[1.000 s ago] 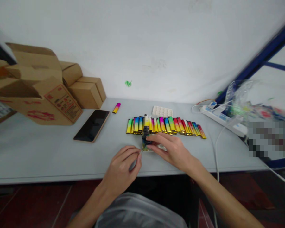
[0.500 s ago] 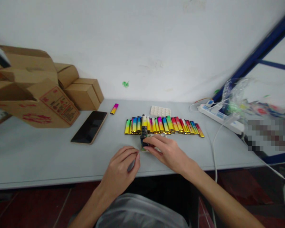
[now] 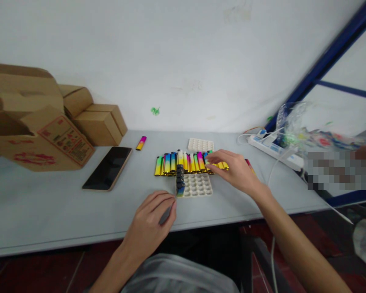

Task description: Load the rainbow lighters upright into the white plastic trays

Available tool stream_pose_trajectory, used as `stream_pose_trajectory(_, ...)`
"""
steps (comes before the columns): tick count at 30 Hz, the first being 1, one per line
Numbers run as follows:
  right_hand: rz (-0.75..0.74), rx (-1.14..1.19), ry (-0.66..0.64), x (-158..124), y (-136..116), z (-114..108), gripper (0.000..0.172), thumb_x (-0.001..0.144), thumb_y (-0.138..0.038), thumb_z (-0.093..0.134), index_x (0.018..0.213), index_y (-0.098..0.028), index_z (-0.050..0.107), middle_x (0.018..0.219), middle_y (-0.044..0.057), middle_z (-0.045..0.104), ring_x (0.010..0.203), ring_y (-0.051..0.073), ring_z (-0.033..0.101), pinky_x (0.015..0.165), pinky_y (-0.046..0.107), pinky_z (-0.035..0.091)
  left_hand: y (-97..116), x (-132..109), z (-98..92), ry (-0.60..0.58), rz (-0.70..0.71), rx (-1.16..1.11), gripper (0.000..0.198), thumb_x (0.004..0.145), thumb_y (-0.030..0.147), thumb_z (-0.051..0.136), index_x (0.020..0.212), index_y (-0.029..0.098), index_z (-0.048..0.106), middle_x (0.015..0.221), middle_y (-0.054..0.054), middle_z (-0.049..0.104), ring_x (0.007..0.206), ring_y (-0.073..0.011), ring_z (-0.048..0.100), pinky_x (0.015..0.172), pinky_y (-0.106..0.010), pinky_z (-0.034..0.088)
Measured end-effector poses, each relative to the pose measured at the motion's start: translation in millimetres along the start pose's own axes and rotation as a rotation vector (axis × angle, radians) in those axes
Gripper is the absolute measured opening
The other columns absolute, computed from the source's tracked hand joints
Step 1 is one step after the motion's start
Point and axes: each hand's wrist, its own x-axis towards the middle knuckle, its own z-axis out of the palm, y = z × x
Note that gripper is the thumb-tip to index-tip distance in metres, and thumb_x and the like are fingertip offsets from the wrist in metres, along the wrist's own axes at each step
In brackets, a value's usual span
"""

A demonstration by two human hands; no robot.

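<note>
My left hand (image 3: 154,213) rests low on the table, its thumb and fingers pinched together at the near left corner of a white tray with round holes (image 3: 198,187). Along the tray's left edge, a column of several lighters (image 3: 179,179) stands upright, black tops up. Above the right part of a row of colourful lighters (image 3: 171,162) is my right hand (image 3: 234,169), thumb and fingertips apart near a blue one. It covers part of the row, and no lighter shows lifted in it.
A second white holed tray (image 3: 200,144) lies behind the row. One pink-and-yellow lighter (image 3: 141,143) sits apart, near a phone (image 3: 108,167). Cardboard boxes (image 3: 64,138) stand at left; a power strip (image 3: 276,151) with cables and a plastic bag (image 3: 295,122) are at right.
My right hand has left the lighter at the tray's near left corner and moved right and back over the row. The lighter now stands in the tray. My left hand stays at the corner.
</note>
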Motion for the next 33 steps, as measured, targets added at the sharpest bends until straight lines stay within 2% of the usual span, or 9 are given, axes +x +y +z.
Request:
stream_pose_trajectory(6, -0.097, -0.038, -0.214, 18.5, 40.4, 4.5, 0.063, 0.088, -0.047, 0.077, 0.142, -0.021, 0.058, 0.141, 0.015, 0.063, 0.132, 0.033, 0.059, 0.114, 0.051, 0.047, 0.8, 0.2, -0.9, -0.013, 0.016, 0.010, 0.016, 0.095, 0.006, 0.064, 0.106, 0.016, 0.071, 0.102, -0.007, 0.074, 0.100, -0.0198, 0.067, 0.095, -0.037, 0.059)
stream_pose_trajectory(10, -0.118, -0.030, -0.284, 26.3, 47.3, 20.6, 0.081, 0.084, -0.051, 0.081, 0.152, -0.022, 0.048, 0.151, 0.017, 0.055, 0.142, 0.035, 0.050, 0.119, 0.057, 0.040, 1.0, 0.6, -2.0, -0.015, 0.022, 0.016, 0.017, 0.096, 0.006, 0.063, 0.107, 0.016, 0.071, 0.104, -0.008, 0.074, 0.102, -0.0196, 0.067, 0.095, -0.037, 0.058)
stream_pose_trajectory(15, -0.081, -0.049, -0.295, 36.1, 45.3, 21.0, 0.077, 0.081, -0.044, 0.085, 0.148, -0.022, 0.053, 0.139, 0.016, 0.064, 0.132, 0.037, 0.057, 0.121, 0.068, 0.029, 0.4, 0.2, -2.4, -0.012, 0.030, 0.019, 0.016, 0.096, 0.006, 0.063, 0.107, 0.015, 0.071, 0.103, -0.008, 0.074, 0.102, -0.0193, 0.067, 0.096, -0.036, 0.058)
stream_pose_trajectory(20, -0.062, 0.119, -0.142, 27.5, 26.7, 6.7, 0.068, 0.083, -0.049, 0.082, 0.142, -0.026, 0.060, 0.140, 0.015, 0.053, 0.132, 0.033, 0.057, 0.115, 0.054, 0.047, 0.7, 0.2, -2.5, -0.021, 0.024, 0.029, 0.017, 0.097, 0.007, 0.061, 0.106, 0.016, 0.071, 0.103, -0.008, 0.075, 0.102, -0.0200, 0.068, 0.096, -0.037, 0.059)
stream_pose_trajectory(24, 0.089, 0.484, -0.068, 8.2, 11.5, 5.3, 0.060, 0.078, -0.046, 0.087, 0.132, -0.030, 0.069, 0.143, 0.010, 0.047, 0.123, 0.027, 0.064, 0.108, 0.044, 0.056, 0.8, 1.0, -2.2, -0.018, 0.019, 0.028, 0.016, 0.097, 0.008, 0.061, 0.107, 0.016, 0.071, 0.103, -0.007, 0.075, 0.100, -0.0200, 0.068, 0.095, -0.037, 0.059)
stream_pose_trajectory(27, 0.167, 0.732, -0.020, -3.3, 4.2, 9.6, 0.046, 0.083, -0.046, 0.083, 0.125, -0.029, 0.074, 0.140, 0.009, 0.053, 0.120, 0.024, 0.065, 0.106, 0.041, 0.057, 0.2, 0.9, -1.6, -0.024, 0.023, 0.022, 0.016, 0.097, 0.008, 0.061, 0.107, 0.016, 0.072, 0.102, -0.008, 0.075, 0.100, -0.0202, 0.068, 0.095, -0.037, 0.059)
stream_pose_trajectory(30, 0.219, 0.755, 0.081, -9.4, -2.1, 14.0, 0.023, 0.093, -0.043, 0.073, 0.107, -0.027, 0.082, 0.128, 0.010, 0.063, 0.124, 0.025, 0.062, 0.103, 0.039, 0.057, -0.9, 0.0, -0.9, -0.023, 0.032, 0.029, 0.015, 0.097, 0.009, 0.062, 0.107, 0.015, 0.071, 0.101, -0.008, 0.075, 0.100, -0.0203, 0.068, 0.095, -0.037, 0.059)
stream_pose_trajectory(32, 0.241, 0.775, 0.140, -12.0, -7.6, 15.9, 0.020, 0.091, -0.038, 0.076, 0.107, -0.029, 0.082, 0.129, 0.009, 0.064, 0.124, 0.025, 0.062, 0.100, 0.038, 0.058, -1.6, -0.5, -0.7, -0.021, 0.037, 0.036, 0.015, 0.097, 0.008, 0.061, 0.107, 0.015, 0.071, 0.102, -0.008, 0.075, 0.101, -0.0204, 0.068, 0.096, -0.037, 0.058)
stream_pose_trajectory(33, 0.253, 0.810, 0.157, -13.2, -10.8, 16.3, 0.028, 0.088, -0.036, 0.080, 0.116, -0.031, 0.079, 0.134, 0.008, 0.063, 0.121, 0.024, 0.063, 0.097, 0.037, 0.059, -1.8, -0.6, -0.7, -0.020, 0.039, 0.036, 0.016, 0.097, 0.008, 0.061, 0.107, 0.016, 0.071, 0.102, -0.008, 0.075, 0.101, -0.0205, 0.068, 0.096, -0.037, 0.058)
